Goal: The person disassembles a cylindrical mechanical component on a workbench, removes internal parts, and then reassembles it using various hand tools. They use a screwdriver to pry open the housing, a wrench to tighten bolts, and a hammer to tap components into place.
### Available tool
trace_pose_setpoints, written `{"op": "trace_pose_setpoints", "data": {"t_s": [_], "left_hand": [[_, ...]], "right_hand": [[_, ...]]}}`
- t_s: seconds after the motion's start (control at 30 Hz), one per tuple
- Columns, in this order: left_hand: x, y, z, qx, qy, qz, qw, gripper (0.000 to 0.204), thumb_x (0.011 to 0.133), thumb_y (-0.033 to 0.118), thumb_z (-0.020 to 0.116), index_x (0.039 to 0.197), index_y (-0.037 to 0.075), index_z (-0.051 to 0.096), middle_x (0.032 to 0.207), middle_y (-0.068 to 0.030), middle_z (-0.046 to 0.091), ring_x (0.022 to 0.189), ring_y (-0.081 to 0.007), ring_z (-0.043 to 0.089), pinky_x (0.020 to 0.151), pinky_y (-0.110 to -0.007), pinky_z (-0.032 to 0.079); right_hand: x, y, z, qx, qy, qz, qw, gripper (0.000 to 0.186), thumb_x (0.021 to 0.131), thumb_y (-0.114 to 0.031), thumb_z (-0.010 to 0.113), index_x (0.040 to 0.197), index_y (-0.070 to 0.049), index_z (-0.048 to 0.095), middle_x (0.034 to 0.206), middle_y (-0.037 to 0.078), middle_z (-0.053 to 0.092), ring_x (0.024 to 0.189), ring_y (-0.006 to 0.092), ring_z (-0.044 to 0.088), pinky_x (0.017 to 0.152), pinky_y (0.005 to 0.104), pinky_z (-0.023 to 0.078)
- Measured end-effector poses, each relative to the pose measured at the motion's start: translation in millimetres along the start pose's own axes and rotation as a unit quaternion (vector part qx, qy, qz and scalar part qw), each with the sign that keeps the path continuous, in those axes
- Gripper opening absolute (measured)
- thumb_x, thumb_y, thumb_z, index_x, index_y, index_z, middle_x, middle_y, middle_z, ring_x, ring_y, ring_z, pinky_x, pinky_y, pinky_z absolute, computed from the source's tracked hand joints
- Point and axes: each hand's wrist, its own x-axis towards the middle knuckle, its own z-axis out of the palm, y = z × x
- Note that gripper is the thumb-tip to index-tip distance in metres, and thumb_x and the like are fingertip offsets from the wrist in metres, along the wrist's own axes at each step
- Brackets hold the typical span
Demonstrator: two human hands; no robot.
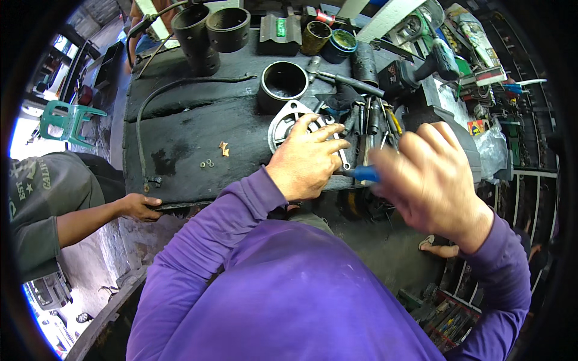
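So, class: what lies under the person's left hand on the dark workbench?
The left hand presses on a round grey metal flange plate with a central hole. Its rim shows; the part beneath the palm is covered.

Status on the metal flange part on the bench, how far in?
Done: cylinders and loose small nuts lie about the bench. In hand: left hand presses on the metal flange part; right hand, blurred, holds a blue-handled tool. What is left cannot be told.

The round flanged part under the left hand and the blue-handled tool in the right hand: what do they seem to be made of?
The round flanged part looks like cast metal, probably aluminium: dull pale grey, matte. The blue-handled tool appears to have a plastic grip, smooth and uniformly blue; motion blur hides the rest.
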Motion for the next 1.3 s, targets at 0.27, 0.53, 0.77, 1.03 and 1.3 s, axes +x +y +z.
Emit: {"op": "trace_pose_setpoints", "data": {"t_s": [0.27,0.53,0.77,1.03,1.3], "left_hand": [[0.8,4.1,-5.0,0.011,-0.008,-0.014,1.000,0.032,0.074,0.028,0.081,0.105,0.021,0.084,0.153,-0.0060,0.066,0.154,-0.0269,0.050,0.129,-0.064,0.025],[0.2,4.7,4.0,0.059,0.003,-0.029,0.998,0.049,0.082,0.040,0.083,0.124,0.017,0.077,0.145,-0.0046,0.067,0.152,-0.0277,0.050,0.127,-0.065,0.026],[-0.1,6.9,0.5,0.019,0.028,-0.023,0.999,0.018,0.081,0.023,0.076,0.096,0.017,0.084,0.141,-0.0033,0.073,0.149,-0.0251,0.055,0.125,-0.061,0.031],[1.1,7.3,-1.0,0.043,0.002,-0.021,0.999,0.030,0.074,0.022,0.083,0.102,0.014,0.075,0.144,-0.0064,0.068,0.151,-0.0272,0.052,0.126,-0.065,0.028],[2.0,5.9,-3.8,0.014,0.016,-0.012,1.000,0.026,0.079,0.022,0.081,0.104,0.013,0.082,0.141,-0.0040,0.072,0.146,-0.0253,0.057,0.125,-0.059,0.031]], "right_hand": [[1.4,-1.9,1.2,0.059,-0.030,-0.015,0.998,0.039,0.093,-0.034,0.075,0.121,-0.010,0.063,0.092,0.014,0.063,0.086,0.0368,0.065,0.085,0.0475,0.051],[8.2,-2.5,-1.8,-0.009,0.056,-0.097,0.994,0.050,0.081,-0.028,0.082,0.126,-0.010,0.070,0.102,0.011,0.061,0.098,0.0375,0.064,0.094,0.0537,0.052],[2.4,6.5,2.3,0.051,0.081,0.025,0.995,0.041,0.087,-0.026,0.083,0.121,-0.009,0.069,0.093,0.010,0.068,0.093,0.0360,0.067,0.091,0.0485,0.052],[-6.4,-4.5,4.1,0.132,-0.067,0.171,0.974,0.030,0.095,-0.017,0.074,0.120,-0.005,0.062,0.093,0.019,0.063,0.084,0.0419,0.067,0.074,0.0517,0.051],[0.4,-1.7,15.2,0.138,0.019,0.111,0.984,0.033,0.090,-0.017,0.078,0.112,-0.005,0.058,0.108,0.020,0.060,0.089,0.0448,0.067,0.073,0.0487,0.054]]}}
